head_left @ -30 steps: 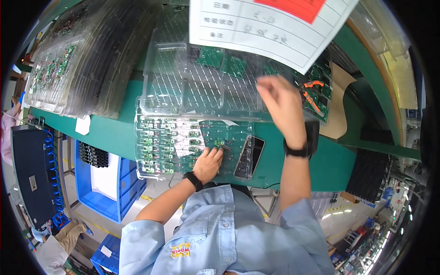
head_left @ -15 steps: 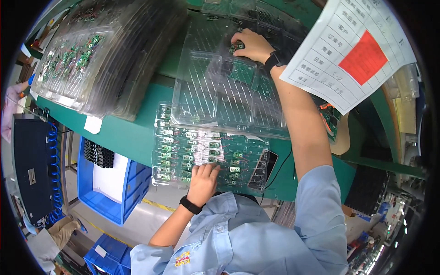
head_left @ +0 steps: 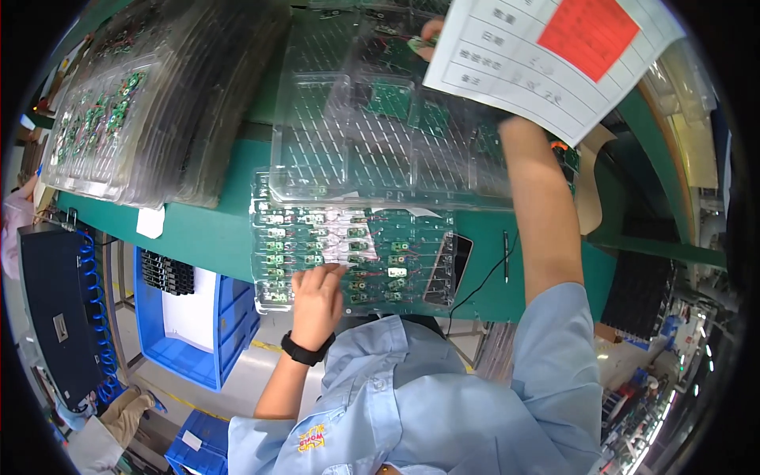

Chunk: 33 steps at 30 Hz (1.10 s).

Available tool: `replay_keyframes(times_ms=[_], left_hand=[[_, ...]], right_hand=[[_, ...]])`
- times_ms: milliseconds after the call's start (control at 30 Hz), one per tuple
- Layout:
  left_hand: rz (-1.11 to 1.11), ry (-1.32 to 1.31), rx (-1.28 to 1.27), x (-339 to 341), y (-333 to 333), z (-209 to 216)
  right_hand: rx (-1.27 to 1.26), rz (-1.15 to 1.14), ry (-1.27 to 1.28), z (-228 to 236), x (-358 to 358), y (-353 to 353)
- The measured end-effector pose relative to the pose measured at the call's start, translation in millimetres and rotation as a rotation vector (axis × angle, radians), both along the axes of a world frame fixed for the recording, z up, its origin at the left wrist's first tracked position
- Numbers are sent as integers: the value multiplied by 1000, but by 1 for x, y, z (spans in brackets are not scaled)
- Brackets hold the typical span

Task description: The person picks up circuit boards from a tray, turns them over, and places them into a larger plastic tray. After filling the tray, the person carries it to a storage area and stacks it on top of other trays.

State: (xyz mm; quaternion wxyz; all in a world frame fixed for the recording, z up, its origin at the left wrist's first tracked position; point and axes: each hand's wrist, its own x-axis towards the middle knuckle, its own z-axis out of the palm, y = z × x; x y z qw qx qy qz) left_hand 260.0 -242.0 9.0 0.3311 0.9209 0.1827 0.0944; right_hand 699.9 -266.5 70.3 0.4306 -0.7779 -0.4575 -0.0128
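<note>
Near my front, my left hand [head_left: 317,294] rests over the near edge of a clear plastic tray [head_left: 259,237], fingers loosely bent and slightly apart, holding nothing that I can see. Several small green circuit boards with thin wires [head_left: 400,248] lie in rows in that tray. My right hand [head_left: 431,33] reaches far forward, mostly hidden behind a hanging paper sheet; only its fingertips show. They are closed on a small green circuit board [head_left: 417,46], above a larger clear tray [head_left: 313,134] with slanted slots. Other green boards [head_left: 389,100] lie at that tray.
A tall stack of clear trays [head_left: 170,119] stands at the left. The printed sheet [head_left: 507,67] with a red patch hangs at the upper right. A phone-like dark device [head_left: 449,271], a pen [head_left: 506,257] and a cable are on the green table [head_left: 198,245]. Below left is a blue bin [head_left: 226,332].
My right hand has gone farther forward and right, behind the sheet, with the circuit board still in its fingers. My left hand has shifted a little left along the tray. The view has moved slightly.
</note>
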Motion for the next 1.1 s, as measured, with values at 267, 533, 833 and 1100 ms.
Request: replay_keyframes(times_ms=[267, 533, 833, 1100], left_hand=[[-27, 77, 52, 8, 4, -17], [-271, 72, 204, 72, -30, -65], [-217, 65, 323, 90, -43, -87], [-220, 87, 437, 91, -48, -97]], right_hand=[[-535, 506, 278, 47, -175, -126], [-434, 217, 257, -150, -205, -123], [-456, 152, 294, -167, -195, -125], [-365, 165, 214, -171, -184, -119]])
